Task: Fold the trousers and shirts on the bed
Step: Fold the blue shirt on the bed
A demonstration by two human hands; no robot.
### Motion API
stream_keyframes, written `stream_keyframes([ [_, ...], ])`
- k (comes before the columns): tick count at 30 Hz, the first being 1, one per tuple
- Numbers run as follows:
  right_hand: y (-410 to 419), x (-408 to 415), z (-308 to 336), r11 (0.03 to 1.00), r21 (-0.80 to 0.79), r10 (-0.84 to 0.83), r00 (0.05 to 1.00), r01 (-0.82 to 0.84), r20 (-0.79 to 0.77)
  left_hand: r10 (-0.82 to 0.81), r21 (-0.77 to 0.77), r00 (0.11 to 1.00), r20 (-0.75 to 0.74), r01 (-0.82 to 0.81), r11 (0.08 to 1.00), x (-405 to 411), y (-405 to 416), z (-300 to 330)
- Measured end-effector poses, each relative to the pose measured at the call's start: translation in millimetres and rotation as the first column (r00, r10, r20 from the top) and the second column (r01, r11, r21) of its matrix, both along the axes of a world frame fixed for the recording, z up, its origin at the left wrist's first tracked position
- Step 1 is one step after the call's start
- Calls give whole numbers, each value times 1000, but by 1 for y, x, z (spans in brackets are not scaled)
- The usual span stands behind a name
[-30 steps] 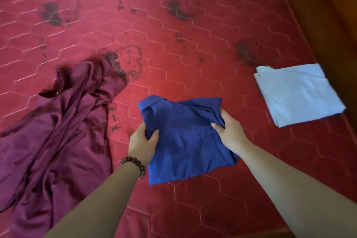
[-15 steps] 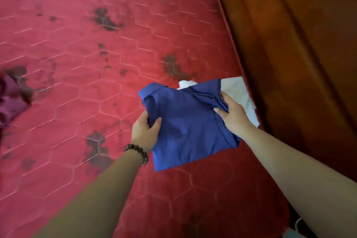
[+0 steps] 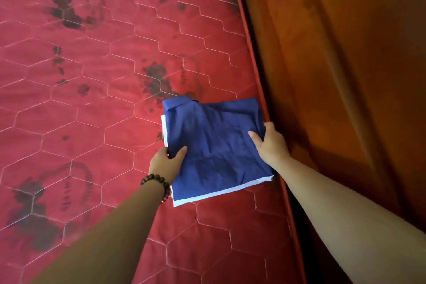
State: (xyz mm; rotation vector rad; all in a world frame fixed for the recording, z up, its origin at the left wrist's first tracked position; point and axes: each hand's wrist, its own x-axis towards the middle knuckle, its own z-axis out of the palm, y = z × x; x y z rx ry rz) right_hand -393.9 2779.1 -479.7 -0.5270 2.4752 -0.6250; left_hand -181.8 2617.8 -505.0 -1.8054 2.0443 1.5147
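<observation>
Blue cotton-looking cloth, thin and soft: the folded blue shirt (image 3: 214,147) sits square on top of a folded pale garment (image 3: 221,194), of which only a white-blue strip shows along the near and left edges. Both lie on the red quilted bed (image 3: 92,104), close to its right edge, just beside the wooden bed frame (image 3: 334,76).

Left hand (image 3: 166,163), beaded bracelet (image 3: 156,183) at the wrist, holds the shirt's left edge, thumb on top, fingers tucked under and out of sight. Right hand (image 3: 270,143) holds the right edge the same way, thumb laid over the cloth, fingers curled round the side.

Handling, as I judge it: light, limp, no stiffness of its own. A folded shirt like this keeps its shape only while supported from below or pinched through all its layers; lift by one layer and it would likely spill open. The collar (image 3: 178,102) at the far corner looks the firmest part. Best hold seems the two opposite side edges, as now. Not fragile or slippery, though the top piece could skid off the pale one if nudged sideways. Creases across the middle suggest a smoothing press may be wanted.
</observation>
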Motion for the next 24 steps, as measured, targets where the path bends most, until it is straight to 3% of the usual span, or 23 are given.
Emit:
stream_keyframes([
  [6, 10, 10, 4, 992, -96, 70, 993, -80, -100, 30, -42, 990, -141, -37, 998, 14, 24, 9],
  [9, 13, 19, 2, 997, 3, 80, 993, -80, -87, 76, -6, 992, -98, -77, 997, 22, 34, 8],
  [11, 11, 23, 6, 988, 151, 58, 972, -24, -226, 155, -35, 983, -100, -159, 987, 23, 33, 13],
  [13, 7, 30, 11, 971, 235, 161, 863, -50, -479, 175, -280, 979, -106, -198, 939, 20, 29, 19],
  [15, -4, 43, 12, 954, 161, 297, 721, -253, -626, 10, -603, 999, -47, -37, 797, 11, 28, 26],
  [17, -18, 59, 5, 857, 129, 456, 617, -499, -642, -276, -739, 955, 107, 262, 620, -5, 30, 25],
  [20, -27, 72, -16, 710, 281, 676, 513, -646, -529, -526, -643, 760, 382, 627, 439, -26, 29, 9],
  [24, -9, 53, -42, 756, 374, 654, 617, -537, -437, -578, -508, 629, 520, 772, 382, -38, 17, -24],
])
